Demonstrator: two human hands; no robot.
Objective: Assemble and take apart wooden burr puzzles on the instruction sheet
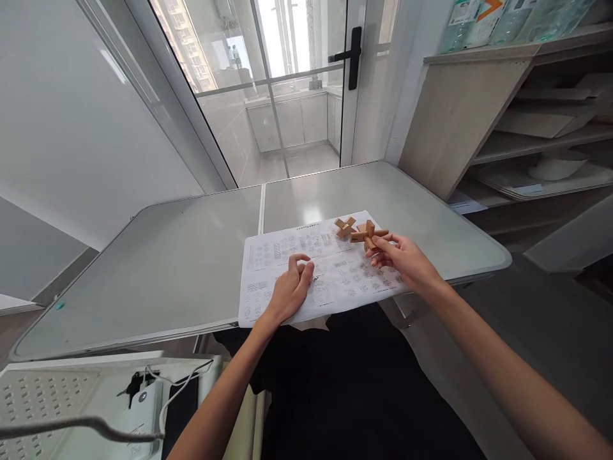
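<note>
Pinched between the thumb and fingers of my right hand (395,252) is a wooden burr puzzle (368,236), its interlocking bars sticking out several ways. It is held over the right part of a printed instruction sheet (330,259). A second wooden puzzle (345,227), shaped like a cross, sits just left of it at the sheet's far edge. My left hand (293,287) rests on the sheet with its fingers curled in and no object visible in them.
The sheet lies on a grey folding table (201,262). At the lower left a white cart (90,396) holds a power bank (143,409), a cable and keys. On the right stands a wooden shelf (469,121) with bottles on top. A glass door (297,121) is behind the table.
</note>
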